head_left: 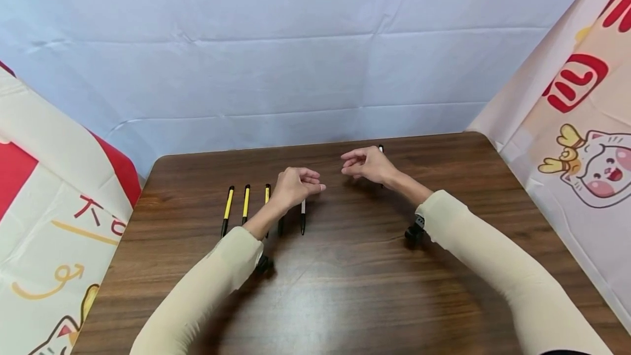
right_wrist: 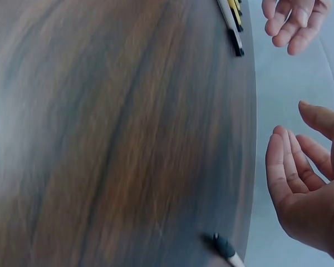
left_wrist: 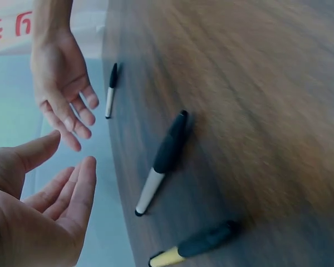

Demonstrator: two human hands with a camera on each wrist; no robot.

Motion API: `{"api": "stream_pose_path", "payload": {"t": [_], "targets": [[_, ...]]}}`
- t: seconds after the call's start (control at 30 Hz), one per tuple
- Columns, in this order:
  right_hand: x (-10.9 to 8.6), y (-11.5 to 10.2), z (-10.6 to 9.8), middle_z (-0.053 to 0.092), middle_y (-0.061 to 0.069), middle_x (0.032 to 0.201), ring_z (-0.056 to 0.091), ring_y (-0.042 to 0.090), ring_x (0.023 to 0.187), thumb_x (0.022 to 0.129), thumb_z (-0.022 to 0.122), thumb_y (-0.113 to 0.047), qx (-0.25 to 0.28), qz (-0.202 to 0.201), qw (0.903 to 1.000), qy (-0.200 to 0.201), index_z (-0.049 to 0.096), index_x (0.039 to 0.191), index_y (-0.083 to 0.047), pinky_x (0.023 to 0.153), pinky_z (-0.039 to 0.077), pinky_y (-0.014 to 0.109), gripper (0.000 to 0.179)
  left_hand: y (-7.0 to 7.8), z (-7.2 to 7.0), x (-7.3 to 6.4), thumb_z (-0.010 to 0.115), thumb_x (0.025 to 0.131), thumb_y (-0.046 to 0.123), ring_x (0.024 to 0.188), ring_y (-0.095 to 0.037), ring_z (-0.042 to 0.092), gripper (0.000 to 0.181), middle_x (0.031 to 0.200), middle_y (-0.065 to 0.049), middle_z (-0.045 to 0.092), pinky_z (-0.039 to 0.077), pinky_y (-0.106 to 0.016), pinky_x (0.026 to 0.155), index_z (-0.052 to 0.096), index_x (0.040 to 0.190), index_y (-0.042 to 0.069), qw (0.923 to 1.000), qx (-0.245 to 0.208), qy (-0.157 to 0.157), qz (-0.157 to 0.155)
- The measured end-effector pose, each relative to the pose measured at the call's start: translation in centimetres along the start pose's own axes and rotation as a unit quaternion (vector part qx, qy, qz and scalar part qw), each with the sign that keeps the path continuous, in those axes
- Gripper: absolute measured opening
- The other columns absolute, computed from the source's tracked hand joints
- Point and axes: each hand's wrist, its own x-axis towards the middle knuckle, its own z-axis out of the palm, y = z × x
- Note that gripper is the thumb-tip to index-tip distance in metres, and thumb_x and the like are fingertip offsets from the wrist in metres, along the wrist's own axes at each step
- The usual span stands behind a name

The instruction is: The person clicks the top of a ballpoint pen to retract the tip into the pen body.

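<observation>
My left hand (head_left: 297,185) hovers above the right end of a row of pens, its fingers relaxed and nothing between them. Below it lies a white pen with a black grip (head_left: 303,219); its top end is hidden by the hand. To the left are yellow-and-black pens (head_left: 228,204), partly covered by the forearm. My right hand (head_left: 367,163) is raised near the back of the table, fingers loosely bent and apart from the thumb, holding nothing. Another white-and-black pen (head_left: 381,148) lies behind it, partly hidden. In the left wrist view the palms face each other with a gap between them.
The pens lie on a dark wood-grain table (head_left: 345,289). A pale cloth backdrop (head_left: 296,70) hangs behind the table's back edge, and printed cloths (head_left: 591,141) hang at both sides. Each wrist wears a small black camera (head_left: 415,232).
</observation>
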Motion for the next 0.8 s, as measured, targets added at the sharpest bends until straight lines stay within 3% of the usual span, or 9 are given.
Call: {"api": "stream_pose_path", "payload": {"t": [0.4,0.6,0.8], "targets": [[-0.1,1.4,-4.0,0.072,0.023,0.120,0.072,0.041,0.110,0.097,0.081,-0.015,-0.007,0.016,0.9993,0.033,0.062,0.142,0.006,0.092,0.064,0.047,0.053,1.6,1.6,2.0,0.087,0.091,0.021,0.102,-0.020,0.077,0.038,0.106,-0.007,0.081,0.061,-0.036,0.094,0.077,0.123,0.003,0.9986,-0.051,-0.010,-0.011],[-0.1,1.9,-6.3,0.076,0.018,0.114,0.075,0.032,0.100,0.096,0.081,-0.017,-0.030,0.015,0.9967,0.074,0.064,0.140,0.006,0.085,0.066,0.040,0.052,1.9,2.7,2.8,0.086,0.093,0.021,0.105,-0.021,0.076,0.042,0.110,-0.009,0.080,0.062,-0.036,0.094,0.075,0.127,0.000,0.9954,-0.089,-0.020,-0.028],[0.2,2.7,-7.9,0.078,0.010,0.108,0.075,0.024,0.098,0.097,0.080,-0.015,-0.017,0.027,0.9950,0.094,0.064,0.139,0.007,0.086,0.065,0.041,0.050,2.1,4.1,3.7,0.087,0.091,0.016,0.102,-0.021,0.077,0.043,0.114,-0.014,0.079,0.062,-0.041,0.096,0.073,0.127,-0.004,0.9889,-0.140,-0.022,-0.045]]}}
